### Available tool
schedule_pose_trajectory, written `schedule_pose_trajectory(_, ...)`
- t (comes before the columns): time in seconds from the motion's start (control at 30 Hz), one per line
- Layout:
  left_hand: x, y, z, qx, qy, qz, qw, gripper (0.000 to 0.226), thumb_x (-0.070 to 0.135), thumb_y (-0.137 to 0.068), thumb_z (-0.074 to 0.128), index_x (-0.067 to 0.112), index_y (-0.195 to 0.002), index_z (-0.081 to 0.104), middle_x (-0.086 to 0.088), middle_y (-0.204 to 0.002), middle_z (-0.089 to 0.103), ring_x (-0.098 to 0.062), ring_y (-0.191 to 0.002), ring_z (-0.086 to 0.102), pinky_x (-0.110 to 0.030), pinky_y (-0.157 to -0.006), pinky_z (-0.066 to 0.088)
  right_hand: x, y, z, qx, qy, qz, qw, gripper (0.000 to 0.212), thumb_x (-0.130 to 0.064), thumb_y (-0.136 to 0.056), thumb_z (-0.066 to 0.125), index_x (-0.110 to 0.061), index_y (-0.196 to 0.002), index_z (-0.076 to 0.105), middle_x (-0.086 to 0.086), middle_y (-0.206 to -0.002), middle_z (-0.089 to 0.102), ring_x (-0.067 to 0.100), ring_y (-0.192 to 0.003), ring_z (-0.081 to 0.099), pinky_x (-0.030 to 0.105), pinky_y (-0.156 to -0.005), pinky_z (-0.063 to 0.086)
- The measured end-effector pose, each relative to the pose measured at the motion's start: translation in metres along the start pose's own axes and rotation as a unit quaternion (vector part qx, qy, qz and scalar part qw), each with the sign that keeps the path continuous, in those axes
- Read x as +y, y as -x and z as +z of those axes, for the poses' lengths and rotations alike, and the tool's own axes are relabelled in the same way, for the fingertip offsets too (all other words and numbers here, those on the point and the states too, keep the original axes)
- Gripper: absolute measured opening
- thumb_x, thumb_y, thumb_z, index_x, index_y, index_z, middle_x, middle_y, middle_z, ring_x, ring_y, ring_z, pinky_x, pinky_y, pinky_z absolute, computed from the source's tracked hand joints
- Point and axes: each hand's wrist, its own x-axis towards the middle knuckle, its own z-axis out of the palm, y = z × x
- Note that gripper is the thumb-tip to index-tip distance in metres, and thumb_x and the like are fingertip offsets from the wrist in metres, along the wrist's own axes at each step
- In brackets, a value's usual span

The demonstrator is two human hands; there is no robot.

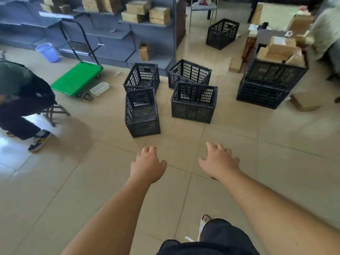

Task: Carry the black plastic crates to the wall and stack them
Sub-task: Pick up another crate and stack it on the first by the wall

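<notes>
**Ahead, black crates loose on a tiled floor**

Both hands hang above the glossy beige tiled floor (92, 181) and hold nothing. The left hand (147, 167) has its fingers loosely curled downward. The right hand (219, 162) has its fingers spread and relaxed.

A green flat-bed trolley (76, 80) with a black handle stands against grey metal shelving (110, 35) loaded with cardboard cartons. Just right of the trolley, two black slatted plastic crates stand one behind the other: the near left crate (142, 115) and the rear left crate (141, 77). Further right of the trolley stands the near right crate (194, 103). The askew crate (189, 72) sits behind it at a slant. Well right of the trolley is a two-crate stack (265, 89), its upper crate filled with brown cardboard boxes (281, 50). Beyond all these, up and right of the trolley, a lone crate (222, 33) stands on the tiles.

A small white plastic basket (100, 88) lies at the trolley's right edge. A blue plastic bin (48, 52) stands left of the trolley's handle. A seated person (20, 92) in dark clothes is on a folding stool, nearer the camera and left of the trolley.
</notes>
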Motion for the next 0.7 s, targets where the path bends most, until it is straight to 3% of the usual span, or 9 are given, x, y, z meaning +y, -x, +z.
schedule_pose_trajectory(0.27, 0.074, -0.144, -0.040, -0.006, -0.058, 0.055, 0.997, 0.064, 0.051, -0.093, 0.048, 0.020, -0.148, 0.037, -0.003, -0.146, 0.043, -0.029, -0.131, 0.044, -0.049, -0.096, 0.041, 0.041, -0.134, -0.051, 0.011, -0.016, 0.071, 0.997, 0.060, -0.053, -0.094, 0.042, -0.030, -0.149, 0.029, 0.005, -0.149, 0.038, 0.033, -0.131, 0.038, 0.055, -0.101, 0.036)
schedule_pose_trajectory(0.5, 0.140, -0.259, -0.090, -0.014, -0.012, 0.029, 0.999, 0.058, 0.047, -0.091, 0.050, 0.020, -0.142, 0.042, -0.002, -0.144, 0.044, -0.029, -0.130, 0.044, -0.050, -0.098, 0.044, 0.035, -0.260, -0.117, -0.007, -0.025, 0.067, 0.997, 0.057, -0.052, -0.095, 0.043, -0.030, -0.147, 0.030, 0.007, -0.149, 0.038, 0.034, -0.132, 0.038, 0.055, -0.102, 0.036)
schedule_pose_trajectory(0.7, 0.155, -0.347, -0.119, -0.032, -0.010, 0.023, 0.999, 0.055, 0.049, -0.092, 0.050, 0.020, -0.138, 0.044, -0.002, -0.141, 0.045, -0.028, -0.123, 0.048, -0.051, -0.096, 0.049, 0.011, -0.352, -0.152, -0.019, -0.023, 0.068, 0.997, 0.054, -0.052, -0.094, 0.041, -0.031, -0.143, 0.034, 0.006, -0.140, 0.043, 0.033, -0.127, 0.040, 0.053, -0.097, 0.038)
